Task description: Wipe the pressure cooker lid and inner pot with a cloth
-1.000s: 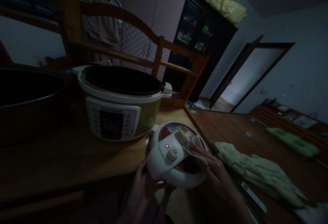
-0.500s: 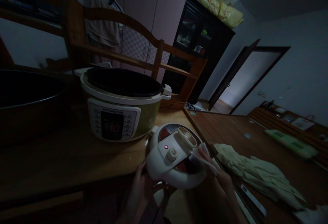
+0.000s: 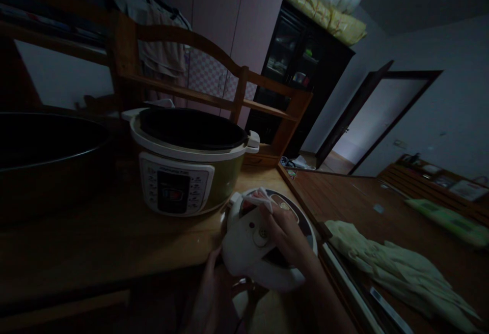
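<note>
A white pressure cooker lid (image 3: 244,247) with a dark glossy top, a handle and a round valve rests tilted at the table's right front edge. My left hand (image 3: 217,283) is closed on the lid's lower left rim, its fingers partly hidden beneath. In my right hand (image 3: 284,229) is a thin white wipe (image 3: 260,196), pressed to the lid's upper left part near the handle. That hand covers part of the handle and the glossy top. Just behind the lid stands a green and white pressure cooker body (image 3: 229,176), uncovered, with a dark inside and a control panel.
A large dark pot (image 3: 49,171) stands at the left on the wooden table (image 3: 168,247). Behind the cooker rises a wooden rack (image 3: 240,94). On the right, a pale garment (image 3: 393,262) lies on a brown wooden surface (image 3: 344,196).
My right hand has moved the wipe from the lid's right side across to its upper left, past the handle. My left hand keeps its hold. The view has shifted slightly.
</note>
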`<state>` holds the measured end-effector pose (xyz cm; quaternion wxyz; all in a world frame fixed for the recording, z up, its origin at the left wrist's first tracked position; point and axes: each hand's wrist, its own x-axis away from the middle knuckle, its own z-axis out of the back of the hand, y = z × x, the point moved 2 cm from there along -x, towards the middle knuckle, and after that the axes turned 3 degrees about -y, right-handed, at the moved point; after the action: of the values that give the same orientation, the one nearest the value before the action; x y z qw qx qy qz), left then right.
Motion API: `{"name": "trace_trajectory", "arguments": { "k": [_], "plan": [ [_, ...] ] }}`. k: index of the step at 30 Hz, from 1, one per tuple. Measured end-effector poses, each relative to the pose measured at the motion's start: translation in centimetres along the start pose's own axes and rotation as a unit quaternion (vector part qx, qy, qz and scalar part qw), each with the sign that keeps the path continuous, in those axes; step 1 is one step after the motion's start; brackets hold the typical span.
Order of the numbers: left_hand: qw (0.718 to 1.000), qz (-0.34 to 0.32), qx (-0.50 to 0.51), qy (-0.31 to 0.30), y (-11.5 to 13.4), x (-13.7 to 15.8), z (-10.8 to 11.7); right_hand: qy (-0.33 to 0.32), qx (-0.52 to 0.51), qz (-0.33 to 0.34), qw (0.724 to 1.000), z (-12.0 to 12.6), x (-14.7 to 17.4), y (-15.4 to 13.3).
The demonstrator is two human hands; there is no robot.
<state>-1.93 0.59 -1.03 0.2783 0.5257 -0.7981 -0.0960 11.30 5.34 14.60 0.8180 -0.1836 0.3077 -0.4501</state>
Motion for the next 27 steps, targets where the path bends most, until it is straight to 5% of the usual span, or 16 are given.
{"name": "trace_trajectory", "arguments": {
  "k": [20, 27],
  "plan": [
    [0.998, 0.03, 0.053, -0.009, 0.0, -0.8, 1.3, -0.077, 0.201, -0.036, 0.976, -1.1, 0.4, 0.2],
    [0.998, 0.042, 0.038, -0.004, 0.3, -0.8, 0.5, -0.047, 0.124, -0.065, 0.989, 0.0, 3.5, 0.4]
  ]
}}
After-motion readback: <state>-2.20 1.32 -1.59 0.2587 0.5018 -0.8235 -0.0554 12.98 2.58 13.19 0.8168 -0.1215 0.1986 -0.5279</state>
